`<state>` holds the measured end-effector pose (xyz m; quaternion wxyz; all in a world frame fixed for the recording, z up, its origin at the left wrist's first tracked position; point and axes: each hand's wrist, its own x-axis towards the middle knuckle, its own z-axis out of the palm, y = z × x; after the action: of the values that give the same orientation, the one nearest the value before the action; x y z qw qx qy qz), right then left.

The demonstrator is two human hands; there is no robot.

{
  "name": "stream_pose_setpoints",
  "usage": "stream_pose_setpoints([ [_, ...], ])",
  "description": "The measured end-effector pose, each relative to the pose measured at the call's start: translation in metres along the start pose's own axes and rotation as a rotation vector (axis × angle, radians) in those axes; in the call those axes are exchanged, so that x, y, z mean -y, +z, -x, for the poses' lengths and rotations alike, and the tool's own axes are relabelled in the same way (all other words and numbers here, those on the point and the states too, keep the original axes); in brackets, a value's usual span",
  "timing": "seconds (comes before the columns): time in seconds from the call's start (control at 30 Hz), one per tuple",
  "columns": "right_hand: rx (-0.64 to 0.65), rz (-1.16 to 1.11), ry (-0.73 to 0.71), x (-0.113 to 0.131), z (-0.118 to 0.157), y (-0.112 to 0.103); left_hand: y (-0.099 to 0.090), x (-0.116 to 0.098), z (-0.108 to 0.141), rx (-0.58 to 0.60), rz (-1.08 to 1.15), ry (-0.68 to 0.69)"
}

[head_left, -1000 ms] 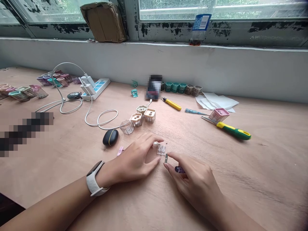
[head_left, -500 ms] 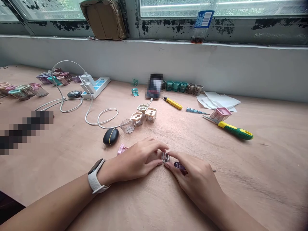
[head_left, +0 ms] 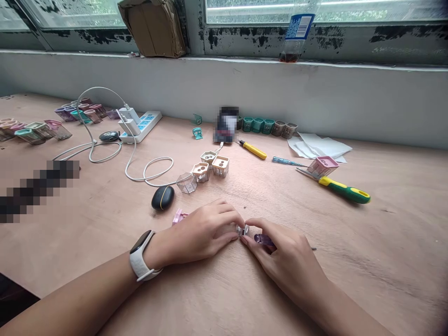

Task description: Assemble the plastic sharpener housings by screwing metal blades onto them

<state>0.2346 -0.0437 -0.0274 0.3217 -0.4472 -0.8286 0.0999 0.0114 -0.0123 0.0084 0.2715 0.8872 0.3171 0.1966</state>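
Observation:
Between the fingertips of both hands sits a small, shiny metal pencil sharpener [head_left: 242,230], low over the wooden table. My left hand [head_left: 205,228] pinches its left side with thumb and fingers; my right hand [head_left: 285,254] grips the other side with thumb and index finger. A screwdriver with a purple handle [head_left: 263,240] is tucked in my right palm, its thin shaft poking out past the hand on the right. Partly hidden behind my left hand lies a pink plastic part [head_left: 179,216]. A tiny dark piece [head_left: 245,207] lies just beyond the fingertips.
Beyond my hands stand cream-topped pencil sharpeners [head_left: 220,166] and a clear case [head_left: 186,183], beside a black oval case [head_left: 163,198]. To the right are a green-yellow screwdriver [head_left: 346,190], a pink sharpener [head_left: 324,165] and a yellow cutter [head_left: 254,150]. White cables [head_left: 154,179] cross the left.
Both hands keep their hold on the metal sharpener, which has turned slightly between the fingertips. The whole view has shifted a little; otherwise the table looks the same.

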Motion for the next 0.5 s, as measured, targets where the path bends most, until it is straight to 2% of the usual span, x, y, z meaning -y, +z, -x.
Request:
stream_pose_setpoints([
  [0.5,0.035,-0.034,0.011,-0.0007,0.0002,-0.0001,0.0018,0.0035,0.0013,0.009,-0.151,0.122],
])
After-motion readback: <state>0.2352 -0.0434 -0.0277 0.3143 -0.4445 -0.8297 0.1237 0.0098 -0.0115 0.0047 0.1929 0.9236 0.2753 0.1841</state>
